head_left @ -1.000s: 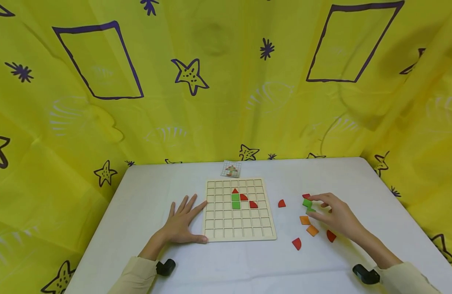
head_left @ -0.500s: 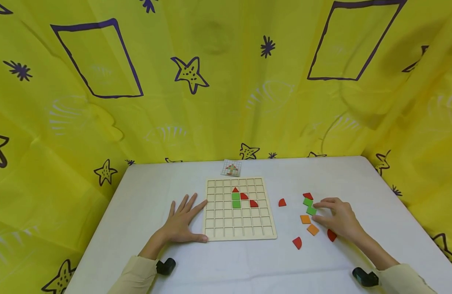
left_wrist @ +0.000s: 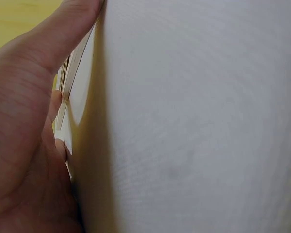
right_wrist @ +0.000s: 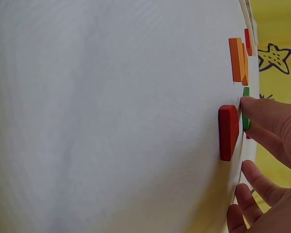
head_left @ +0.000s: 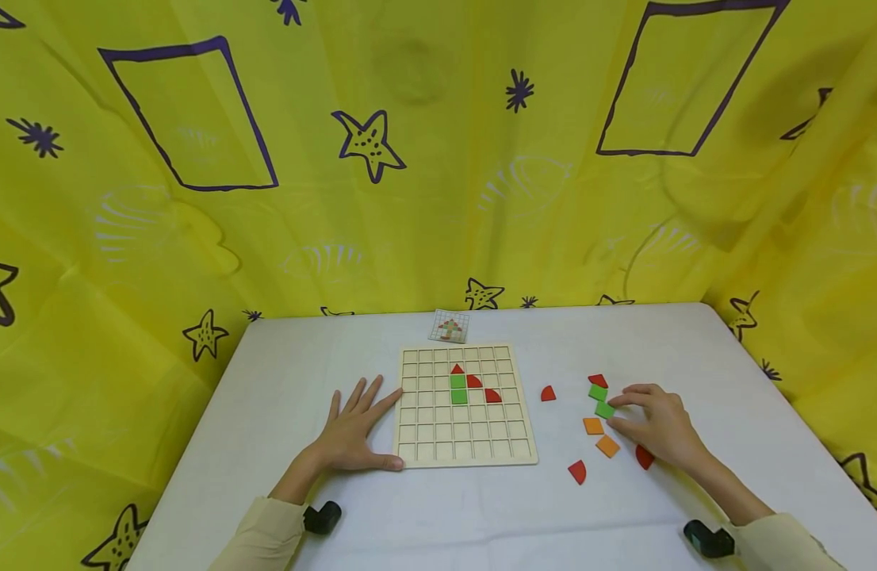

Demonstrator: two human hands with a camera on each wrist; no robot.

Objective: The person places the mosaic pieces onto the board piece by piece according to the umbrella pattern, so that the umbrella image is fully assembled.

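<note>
My left hand (head_left: 349,432) lies with spread, straight fingers beside the pale wooden grid board (head_left: 431,452); its index fingertip and thumb touch the board's left edge. At right, my right hand (head_left: 660,424) has thumb and index finger at a green square tile (head_left: 604,409), pinching it at the table surface. In the right wrist view, this green tile (right_wrist: 246,109) is partly hidden by the thumb. On the board sit two green squares (head_left: 458,388), a red triangle (head_left: 457,369) and two red quarter-circle tiles (head_left: 493,395).
Around the right hand lie another green square (head_left: 598,392), orange squares (head_left: 607,446) and several red tiles (head_left: 577,472). A small pattern card (head_left: 449,326) lies behind the board. A yellow curtain (head_left: 438,198) hangs behind the white table.
My right hand has shifted slightly right, from over the green tiles to the right side of the lower one, uncovering the upper one. The left hand has stayed in place.
</note>
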